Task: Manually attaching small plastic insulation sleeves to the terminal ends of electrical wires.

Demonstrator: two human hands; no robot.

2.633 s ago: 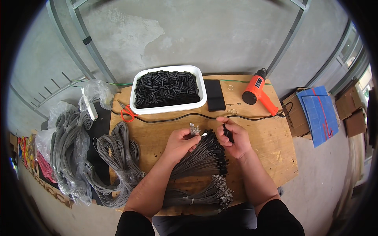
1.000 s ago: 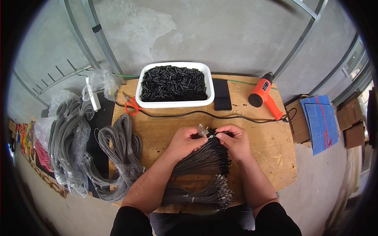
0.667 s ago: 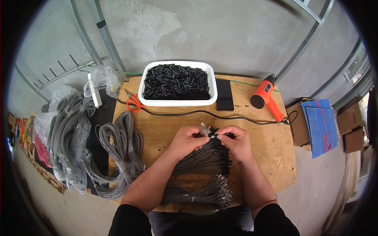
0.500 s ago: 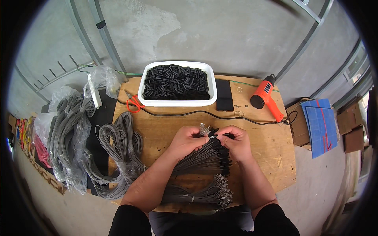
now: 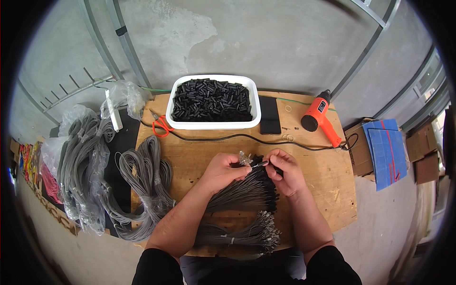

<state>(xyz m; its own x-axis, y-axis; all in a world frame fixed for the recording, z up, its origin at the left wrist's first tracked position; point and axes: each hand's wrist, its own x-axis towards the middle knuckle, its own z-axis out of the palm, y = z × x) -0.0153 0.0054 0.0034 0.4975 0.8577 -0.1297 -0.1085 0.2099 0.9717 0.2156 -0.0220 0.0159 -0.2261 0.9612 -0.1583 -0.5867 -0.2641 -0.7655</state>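
Observation:
My left hand [image 5: 222, 170] is closed in a pinch on a small bunch of grey cables, whose pale metallic ends [image 5: 244, 157] stick up past the fingers. Just to its right, my right hand [image 5: 286, 173] is closed too, with dark short sleeves partly showing among its fingers. A black sleeve [image 5: 261, 164] sits on a cable end between the two hands. Below them fans a bundle of grey cables [image 5: 235, 194] with black-sleeved ends [image 5: 271, 194]. Nearer me lies a tied cable bundle [image 5: 228, 236] with bare, pale connector ends [image 5: 270, 232].
A white tub [image 5: 216, 125] full of black sleeves [image 5: 211, 99] stands at the back, beside a dark phone [image 5: 270, 116]. Orange scissors [image 5: 163, 126], an orange heat gun [image 5: 317, 114] and a black cord [image 5: 228, 138] lie around it. Coiled grey cables [image 5: 147, 175] occupy the left.
My right hand has moved slightly right, away from the left fingertips. A black sleeve now shows on the cable end where a pale tip was. My left hand has hardly moved.

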